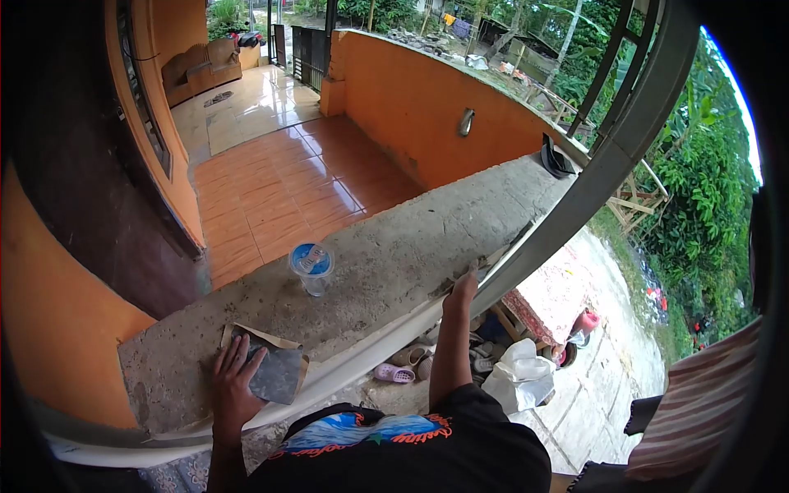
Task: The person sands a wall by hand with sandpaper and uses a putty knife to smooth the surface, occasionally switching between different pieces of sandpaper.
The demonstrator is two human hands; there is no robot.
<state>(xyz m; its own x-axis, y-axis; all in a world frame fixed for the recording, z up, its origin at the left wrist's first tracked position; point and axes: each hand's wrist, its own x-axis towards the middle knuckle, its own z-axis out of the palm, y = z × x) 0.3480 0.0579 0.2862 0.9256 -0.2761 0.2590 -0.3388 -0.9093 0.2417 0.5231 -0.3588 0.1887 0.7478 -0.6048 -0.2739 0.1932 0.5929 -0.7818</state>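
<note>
My left hand (237,380) lies with its fingers apart on a dark grey sheet that looks like sandpaper (279,376). The sheet's brown backing shows along its folded edges. Both rest at the near left end of a rough concrete ledge (378,255). Farther along, my right hand (464,286) is closed at the ledge's outer edge, by the white moulding. A small greyish thing shows beside its fingers, too hidden to name. Between my hands a clear plastic cup (312,267) with a blue-printed lid stands upright on the ledge.
A black object (556,158) lies at the ledge's far end, near a grey post (608,177). Below on the outer side are shoes, a purple clog (394,373) and a white sack (520,376). Inside, an orange wall (411,107) borders the tiled floor (288,181).
</note>
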